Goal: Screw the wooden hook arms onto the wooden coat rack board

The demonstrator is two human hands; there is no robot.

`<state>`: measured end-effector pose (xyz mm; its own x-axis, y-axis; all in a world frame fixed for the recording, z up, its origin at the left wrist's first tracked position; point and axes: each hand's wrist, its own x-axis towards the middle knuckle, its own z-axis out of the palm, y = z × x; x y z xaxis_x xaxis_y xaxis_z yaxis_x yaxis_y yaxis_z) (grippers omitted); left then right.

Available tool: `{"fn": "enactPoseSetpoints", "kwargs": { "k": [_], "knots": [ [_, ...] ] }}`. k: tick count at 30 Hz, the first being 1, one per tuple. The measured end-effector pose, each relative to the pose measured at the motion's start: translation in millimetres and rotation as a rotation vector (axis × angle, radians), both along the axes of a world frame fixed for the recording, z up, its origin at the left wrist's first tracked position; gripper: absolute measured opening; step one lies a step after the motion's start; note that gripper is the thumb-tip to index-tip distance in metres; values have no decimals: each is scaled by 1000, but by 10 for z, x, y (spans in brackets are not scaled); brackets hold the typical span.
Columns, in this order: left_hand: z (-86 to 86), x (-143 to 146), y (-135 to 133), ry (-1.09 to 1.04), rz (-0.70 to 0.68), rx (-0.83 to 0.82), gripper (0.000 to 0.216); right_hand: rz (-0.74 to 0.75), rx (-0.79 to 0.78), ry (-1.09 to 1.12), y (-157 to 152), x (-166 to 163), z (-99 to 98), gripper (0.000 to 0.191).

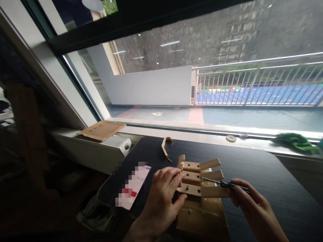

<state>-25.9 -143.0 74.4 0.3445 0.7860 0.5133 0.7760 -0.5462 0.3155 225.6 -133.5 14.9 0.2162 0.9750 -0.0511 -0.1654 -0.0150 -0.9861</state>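
Observation:
A wooden model hand (202, 188) with jointed fingers lies on the dark table (277, 181) in front of me. My left hand (161, 198) rests on its left side, fingertips pressing the finger joints. My right hand (252, 208) grips a thin black screwdriver (222, 183) whose tip points left onto the middle wooden finger. A loose curved wooden piece (165, 145) and small screws (172, 144) lie further back on the table.
A phone (133, 186) with a lit screen lies to the left of my left hand. A white heater (117, 143) carrying a cardboard sheet (102, 130) stands at the left. On the window sill sit a green cloth (295, 141) and a small round object (230, 138).

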Motion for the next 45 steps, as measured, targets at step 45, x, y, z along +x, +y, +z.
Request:
{"fn": "enactPoseSetpoints", "kwargs": {
  "k": [45],
  "knots": [
    [-425, -244, 148, -37, 19, 101, 23, 462, 334, -1089, 267, -475, 1024, 20]
  ]
}}
